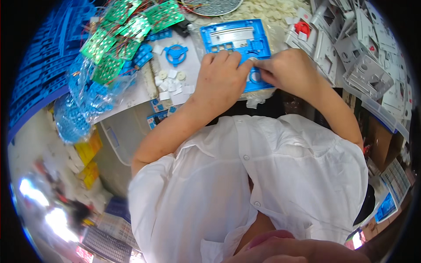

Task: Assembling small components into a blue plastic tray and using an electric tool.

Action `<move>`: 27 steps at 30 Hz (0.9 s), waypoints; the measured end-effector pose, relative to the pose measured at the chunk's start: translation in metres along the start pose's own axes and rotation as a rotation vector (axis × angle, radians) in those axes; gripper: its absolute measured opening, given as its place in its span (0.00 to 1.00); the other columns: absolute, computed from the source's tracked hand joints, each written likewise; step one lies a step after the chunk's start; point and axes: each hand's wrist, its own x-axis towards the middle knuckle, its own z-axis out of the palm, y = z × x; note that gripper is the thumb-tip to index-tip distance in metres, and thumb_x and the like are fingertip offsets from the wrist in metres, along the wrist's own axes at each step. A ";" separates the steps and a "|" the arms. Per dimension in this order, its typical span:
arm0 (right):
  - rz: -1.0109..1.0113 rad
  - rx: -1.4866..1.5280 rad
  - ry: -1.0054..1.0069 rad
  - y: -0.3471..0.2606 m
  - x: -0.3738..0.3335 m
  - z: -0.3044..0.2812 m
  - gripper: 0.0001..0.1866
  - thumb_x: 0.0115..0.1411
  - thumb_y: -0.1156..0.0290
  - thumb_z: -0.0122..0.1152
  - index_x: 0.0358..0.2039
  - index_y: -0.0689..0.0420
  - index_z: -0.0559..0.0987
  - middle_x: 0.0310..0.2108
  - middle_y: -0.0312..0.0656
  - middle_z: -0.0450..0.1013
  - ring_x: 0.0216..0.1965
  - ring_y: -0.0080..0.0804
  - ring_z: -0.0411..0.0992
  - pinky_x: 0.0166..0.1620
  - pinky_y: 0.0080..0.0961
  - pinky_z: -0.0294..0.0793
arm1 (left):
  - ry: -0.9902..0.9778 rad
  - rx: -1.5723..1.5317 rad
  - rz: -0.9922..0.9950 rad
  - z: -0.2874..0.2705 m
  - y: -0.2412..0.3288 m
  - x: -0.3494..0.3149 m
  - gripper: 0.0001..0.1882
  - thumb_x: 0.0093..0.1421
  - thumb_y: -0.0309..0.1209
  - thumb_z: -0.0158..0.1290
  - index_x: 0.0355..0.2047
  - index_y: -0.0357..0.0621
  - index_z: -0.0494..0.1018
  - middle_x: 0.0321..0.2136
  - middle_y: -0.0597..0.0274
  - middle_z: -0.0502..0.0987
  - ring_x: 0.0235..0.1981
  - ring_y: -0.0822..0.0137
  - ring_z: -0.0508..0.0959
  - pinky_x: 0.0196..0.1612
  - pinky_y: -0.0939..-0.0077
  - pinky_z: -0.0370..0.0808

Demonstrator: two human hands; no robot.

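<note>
A blue plastic housing panel (258,47) with rectangular openings lies on the worktop before me. My left hand (221,78) rests over its lower left part, fingers curled and gripping it, with the thumb toward the middle. From the other side my right hand (290,72) closes in a pinch over the panel. A small whitish bit shows between the two hands' fingertips, too covered to name. Left of the panel lies a blue three-spoked ring (175,55). Several small white caps (172,86) are scattered below that ring.
Green circuit boards (136,27) with wires are heaped at the upper left, beside bagged blue parts (72,115). Stacked blue mouldings (41,83) fill the far left. White housings (366,79) pile up on the right, near a red round part (301,29). Cream pieces (258,9) lie behind.
</note>
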 end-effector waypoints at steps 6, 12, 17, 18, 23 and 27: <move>-0.092 0.287 0.275 0.005 -0.008 0.004 0.12 0.55 0.75 0.67 0.41 0.55 0.85 0.25 0.46 0.78 0.24 0.45 0.76 0.28 0.37 0.74 | 0.256 -0.187 -0.087 -0.035 -0.015 -0.020 0.23 0.55 0.27 0.62 0.54 0.47 0.78 0.44 0.56 0.77 0.45 0.52 0.75 0.52 0.57 0.70; 0.023 0.541 0.469 -0.027 -0.020 0.009 0.10 0.52 0.83 0.68 0.37 0.61 0.86 0.25 0.43 0.78 0.23 0.38 0.75 0.27 0.30 0.72 | 0.355 0.087 -0.364 -0.066 -0.091 -0.031 0.17 0.55 0.31 0.66 0.44 0.42 0.77 0.40 0.52 0.79 0.39 0.51 0.79 0.42 0.60 0.75; -0.126 0.547 0.490 -0.039 0.000 -0.007 0.11 0.52 0.84 0.67 0.37 0.61 0.85 0.23 0.42 0.76 0.22 0.37 0.74 0.27 0.30 0.71 | 0.262 0.196 -0.618 -0.059 -0.129 0.014 0.18 0.56 0.34 0.67 0.41 0.40 0.75 0.33 0.50 0.81 0.34 0.46 0.80 0.40 0.56 0.77; -0.120 0.546 0.491 -0.037 -0.001 -0.008 0.11 0.52 0.84 0.67 0.37 0.61 0.85 0.23 0.42 0.76 0.22 0.37 0.74 0.26 0.30 0.71 | 0.334 0.194 -0.534 -0.051 -0.146 0.015 0.17 0.58 0.34 0.66 0.43 0.39 0.76 0.29 0.55 0.82 0.28 0.56 0.81 0.35 0.63 0.78; -0.071 0.625 0.470 -0.024 -0.006 -0.006 0.10 0.54 0.82 0.67 0.38 0.61 0.86 0.23 0.42 0.77 0.22 0.34 0.74 0.26 0.27 0.70 | 0.777 -0.813 -0.460 -0.073 -0.137 0.021 0.09 0.62 0.23 0.63 0.42 0.36 0.80 0.25 0.67 0.79 0.24 0.80 0.76 0.26 0.85 0.72; -0.078 0.779 0.481 -0.021 0.015 -0.005 0.08 0.59 0.81 0.65 0.40 0.62 0.86 0.24 0.39 0.78 0.21 0.25 0.72 0.25 0.23 0.68 | 0.961 -0.835 -0.407 -0.101 -0.109 0.018 0.04 0.64 0.23 0.61 0.36 0.37 0.77 0.24 0.65 0.78 0.21 0.81 0.73 0.21 0.87 0.66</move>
